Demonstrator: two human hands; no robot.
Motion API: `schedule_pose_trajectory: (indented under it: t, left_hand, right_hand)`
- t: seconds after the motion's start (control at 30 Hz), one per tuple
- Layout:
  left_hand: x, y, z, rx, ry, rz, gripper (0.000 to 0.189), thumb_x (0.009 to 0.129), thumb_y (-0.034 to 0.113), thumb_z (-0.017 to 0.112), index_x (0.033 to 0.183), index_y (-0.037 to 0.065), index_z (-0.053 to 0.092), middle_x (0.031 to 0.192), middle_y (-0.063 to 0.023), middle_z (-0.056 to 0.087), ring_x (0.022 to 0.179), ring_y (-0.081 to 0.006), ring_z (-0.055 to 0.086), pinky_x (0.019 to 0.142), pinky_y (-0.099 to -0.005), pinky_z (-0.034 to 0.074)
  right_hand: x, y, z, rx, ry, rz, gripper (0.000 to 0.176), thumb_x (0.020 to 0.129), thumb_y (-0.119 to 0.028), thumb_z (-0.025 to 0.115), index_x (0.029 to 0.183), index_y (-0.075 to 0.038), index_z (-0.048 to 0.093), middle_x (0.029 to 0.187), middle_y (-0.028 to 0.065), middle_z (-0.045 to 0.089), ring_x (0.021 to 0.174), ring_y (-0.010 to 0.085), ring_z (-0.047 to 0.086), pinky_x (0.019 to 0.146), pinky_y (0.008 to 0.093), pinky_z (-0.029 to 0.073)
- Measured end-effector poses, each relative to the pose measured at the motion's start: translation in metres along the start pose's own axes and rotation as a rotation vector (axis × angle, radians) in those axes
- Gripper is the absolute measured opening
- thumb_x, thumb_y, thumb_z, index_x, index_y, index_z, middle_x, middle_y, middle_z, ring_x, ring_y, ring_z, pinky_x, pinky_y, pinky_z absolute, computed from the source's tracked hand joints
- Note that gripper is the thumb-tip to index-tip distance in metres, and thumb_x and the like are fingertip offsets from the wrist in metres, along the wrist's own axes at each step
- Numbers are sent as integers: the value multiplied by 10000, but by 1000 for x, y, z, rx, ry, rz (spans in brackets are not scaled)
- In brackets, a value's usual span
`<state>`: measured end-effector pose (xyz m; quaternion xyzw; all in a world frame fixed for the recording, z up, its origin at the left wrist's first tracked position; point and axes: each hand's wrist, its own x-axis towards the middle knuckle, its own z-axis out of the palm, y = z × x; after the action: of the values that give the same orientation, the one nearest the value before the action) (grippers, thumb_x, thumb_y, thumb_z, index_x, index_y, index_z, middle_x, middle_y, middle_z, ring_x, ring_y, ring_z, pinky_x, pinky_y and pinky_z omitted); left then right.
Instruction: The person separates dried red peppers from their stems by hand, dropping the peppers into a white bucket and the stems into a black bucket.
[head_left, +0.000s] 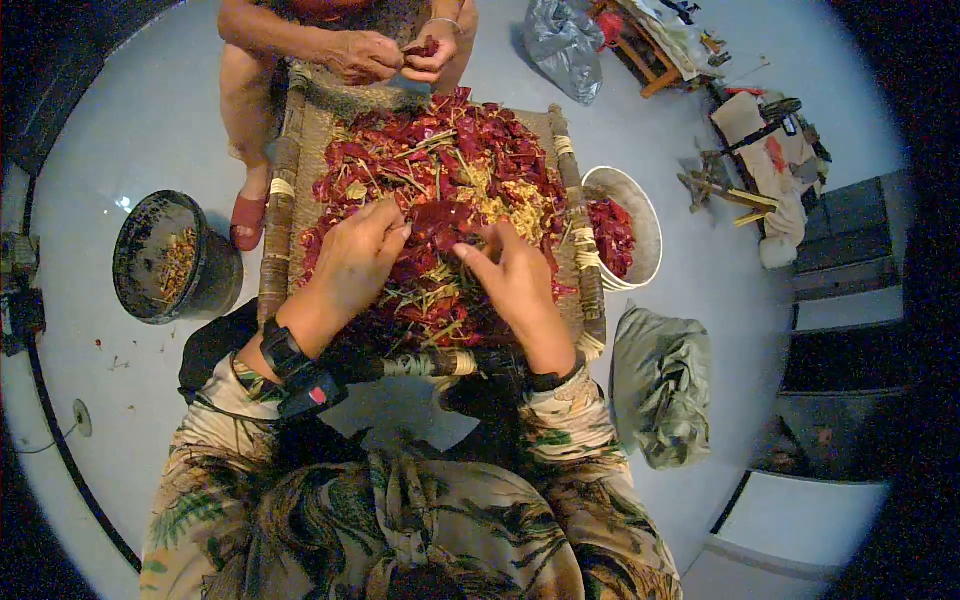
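My left hand (355,250) is closed, thumb and fingers pinched at the left end of a dark dried red chili pepper (438,222). At its right side my right hand (517,283) has thumb and forefinger curled close together on the pepper's lower edge, partly hiding it. Both hands are over a woven tray (312,150) framed with wooden poles. Broken dried red chilies (370,150), yellow seeds (525,205) and greenish stems (440,330) are heaped on it.
Across the tray, another person's hands (395,58) hold a dark red piece. A black bucket (225,265) with stems and scraps stands left. A white bucket (645,215) with red chilies is right, near a grey-green sack (665,385). A plastic bag (565,50) lies farther back.
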<state>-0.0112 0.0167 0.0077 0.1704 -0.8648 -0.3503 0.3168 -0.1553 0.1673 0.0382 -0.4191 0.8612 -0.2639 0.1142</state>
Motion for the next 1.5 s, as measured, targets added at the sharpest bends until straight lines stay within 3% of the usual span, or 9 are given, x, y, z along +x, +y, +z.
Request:
schedule_pose_trajectory:
  t: [0.07,0.1,0.23,0.67,0.97,1.07,1.17,1.27,1.5]
  left_hand:
    - [-1,2,-2,75,-10,33,110,847,120,539,840,18,498,784,-169,539,733,-378,554,609,-429,444]
    - [-2,3,-3,78,-38,52,110,847,120,541,842,18,499,791,-168,538,734,-382,551,615,-431,446]
    - [-2,14,-5,50,-123,109,112,846,115,553,852,15,503,815,-165,534,742,-384,547,625,-431,450]
    - [1,25,-9,-85,18,88,103,826,93,584,873,10,544,828,-131,548,778,-304,565,689,-354,462]
    - [0,24,-12,-203,-6,218,99,798,40,609,873,0,560,883,-130,606,813,-282,605,726,-340,488]
    - [-5,25,-11,-252,18,137,82,816,48,602,871,7,557,847,-119,614,773,-226,612,696,-315,489]
    - [-5,37,-16,-352,-42,-230,60,839,54,586,855,14,544,799,-84,618,732,-156,596,660,-284,483]
    - [-6,31,-5,-788,8,-329,69,851,74,578,820,41,526,747,-33,603,645,-84,533,568,-236,438]
    - [-9,20,-4,-1193,-150,-598,130,878,139,570,778,87,506,644,26,518,443,-25,328,407,-182,243]
  right_hand:
    - [0,-5,-7,-1,111,-45,437,749,-312,709,1055,-37,562,949,179,620,832,336,611,722,405,486]
    - [0,-4,-6,25,149,-209,501,740,-292,710,1140,-50,532,1103,200,573,1016,339,552,828,401,457]
    - [2,-12,6,77,148,-537,648,724,-244,715,1266,-41,423,1214,201,498,1155,374,439,979,428,358]
    - [-4,-7,34,94,183,-529,235,788,-173,653,901,-11,524,785,179,571,755,373,555,638,441,442]
    - [-15,-12,35,316,106,-404,154,818,-125,595,811,0,506,719,203,527,680,405,535,586,455,414]
    - [-19,-21,22,361,17,-370,151,809,-110,595,775,8,507,706,199,521,675,400,533,581,446,410]
    - [-19,-24,18,392,19,-442,154,801,-101,593,770,23,507,711,198,510,689,397,530,591,445,402]
    - [-19,-20,20,435,29,-520,148,793,-92,591,813,39,526,774,210,537,761,398,547,650,436,430]
    - [-17,-18,17,414,0,-657,151,792,-55,578,876,64,538,893,230,568,882,404,555,806,429,453]
